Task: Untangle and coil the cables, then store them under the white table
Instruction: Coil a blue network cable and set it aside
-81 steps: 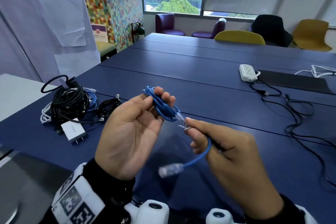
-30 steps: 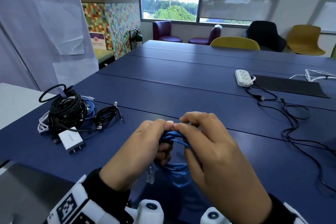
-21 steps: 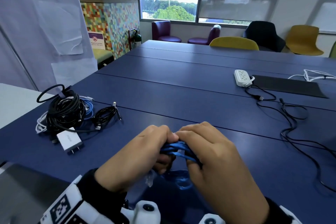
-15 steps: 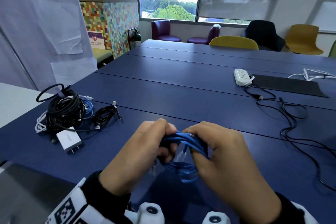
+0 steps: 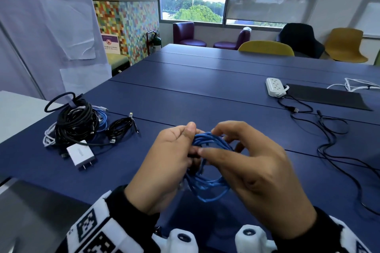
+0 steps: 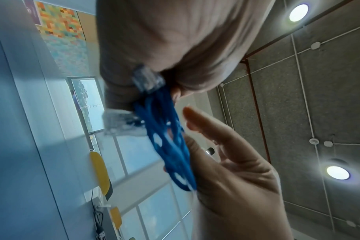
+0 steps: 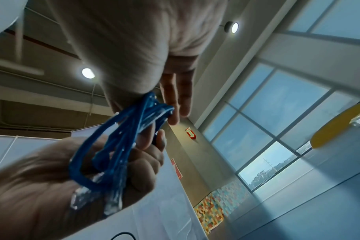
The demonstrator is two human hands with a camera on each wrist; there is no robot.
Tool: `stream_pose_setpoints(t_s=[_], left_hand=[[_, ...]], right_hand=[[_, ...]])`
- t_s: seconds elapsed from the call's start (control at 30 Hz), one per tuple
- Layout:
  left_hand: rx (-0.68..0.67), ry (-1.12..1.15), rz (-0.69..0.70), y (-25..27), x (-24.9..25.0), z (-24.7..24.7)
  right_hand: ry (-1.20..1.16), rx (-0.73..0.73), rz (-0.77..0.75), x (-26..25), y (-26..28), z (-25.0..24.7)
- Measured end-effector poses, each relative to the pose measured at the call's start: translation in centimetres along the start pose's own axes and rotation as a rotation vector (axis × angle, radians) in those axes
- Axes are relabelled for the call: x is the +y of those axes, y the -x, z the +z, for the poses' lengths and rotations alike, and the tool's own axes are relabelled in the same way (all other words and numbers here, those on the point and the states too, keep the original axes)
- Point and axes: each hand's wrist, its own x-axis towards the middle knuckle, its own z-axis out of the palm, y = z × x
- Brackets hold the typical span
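Your left hand (image 5: 164,162) pinches the blue cable (image 5: 207,162) coil so its loops stay gathered; your right hand (image 5: 253,168) grips the opposite side.

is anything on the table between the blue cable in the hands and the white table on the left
Yes. The pile of coiled cables and a white charger lie on the blue table between the blue cable and the white table.

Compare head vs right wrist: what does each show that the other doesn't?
Head only: the cable pile and white charger on the blue table, the power strip. Right wrist only: two clear plugs lying against the left hand; ceiling lights. Both: the blue cable coiled between the left hand and the right hand.
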Motion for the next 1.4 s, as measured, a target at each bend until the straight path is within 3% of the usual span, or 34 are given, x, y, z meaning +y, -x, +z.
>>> stream_pose_setpoints(t_s=[0.2,0.33,0.5,0.73,1.1,1.3,1.4], left_hand=[[-0.041,-0.042,0.009,0.4,0.1,-0.7],[-0.14,0.043,-0.027,0.3,0.4,-1.2],[-0.229,-0.078,0.063,0.3,0.0,-1.7],[-0.185,-0.059,0.151,0.2,0.4,-2.5],[-0.008,-0.01,0.068,0.0,0.4,-3.5],[0.071,0.084,0.01,0.0,0.3,-4.1],[0.12,0.092,0.036,0.0,0.5,-4.9]], right_hand=[[0.222,-0.121,-0.133,-0.5,-0.6,0.1],[0.249,-0.139,-0.014,0.6,-0.8,-0.2],[0.068,-0.048,0.109,1.5,-0.9,-0.3],[-0.209,0.061,0.202,2.0,-1.0,0.2],[-0.559,0.044,0.291,1.6,-1.2,0.2],[-0.357,-0.072,0.085,1.3,-1.2,-0.2],[-0.333,-0.131,0.086,1.0,-0.9,-0.1]])
